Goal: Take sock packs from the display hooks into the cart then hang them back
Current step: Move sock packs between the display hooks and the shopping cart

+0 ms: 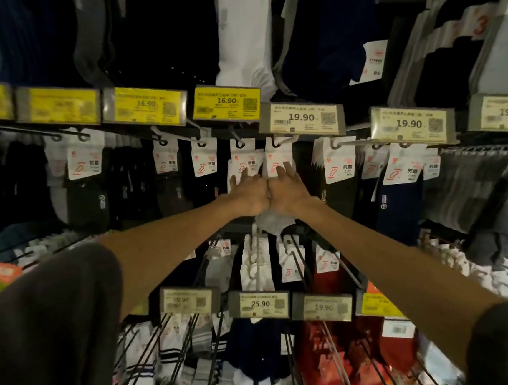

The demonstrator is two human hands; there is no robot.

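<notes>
Both my arms reach up to the middle row of the sock display. My left hand has its fingers on the white card of a sock pack hanging from a hook. Beside it, touching knuckle to knuckle, my right hand has its fingers on the card of the neighbouring sock pack, which hangs on a hook under a 19.90 price tag. Grey sock fabric hangs below my wrists. Whether the fingers curl round the cards is unclear. No cart is in view.
Rows of sock packs on hooks fill the wall: dark packs to the left, more white-carded packs to the right. Yellow 16.90 price tags run above. Lower hooks with a 25.90 tag stick out beneath my arms.
</notes>
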